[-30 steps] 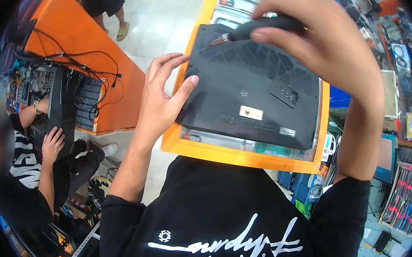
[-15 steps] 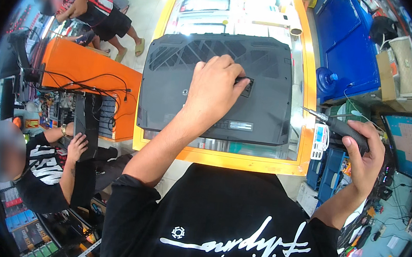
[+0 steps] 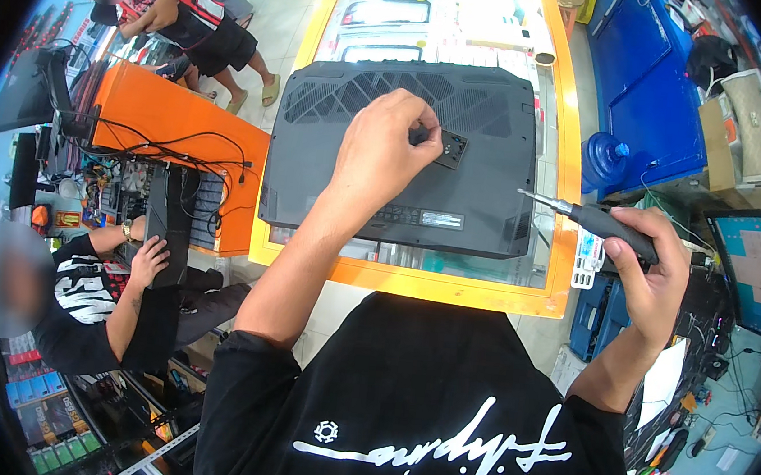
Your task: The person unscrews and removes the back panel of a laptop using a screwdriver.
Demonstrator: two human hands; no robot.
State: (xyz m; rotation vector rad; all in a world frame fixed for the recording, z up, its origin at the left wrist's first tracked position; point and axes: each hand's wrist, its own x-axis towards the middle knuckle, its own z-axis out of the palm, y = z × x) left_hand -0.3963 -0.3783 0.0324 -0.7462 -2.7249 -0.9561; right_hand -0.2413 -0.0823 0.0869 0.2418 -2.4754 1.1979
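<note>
A black laptop [image 3: 314, 173] lies upside down, its vented base facing up. In that base a small rectangular opening [image 3: 453, 151] shows dark parts inside. My left hand [image 3: 384, 143] is closed in a pinch just left of the opening, over the base. Between its fingertips is a small black cover [image 3: 420, 136], mostly hidden by the fingers. To the right of the laptop, my right hand [image 3: 654, 270] grips a screwdriver [image 3: 612, 228] by its dark handle. The screwdriver's metal tip points left and stands near the laptop's right edge.
The laptop rests on a glass-topped counter with a yellow frame [image 3: 448, 289]. A white multi-port charger [image 3: 587, 260] sits by its right edge. An orange counter [image 3: 174, 115] with tangled cables stands left, where one person [image 3: 90, 303] handles dark equipment. Another person [image 3: 178, 16] stands farther back.
My left hand has lifted the small cover away to the left, and the opening is now exposed. My right hand has brought the screwdriver left, closer to the laptop.
</note>
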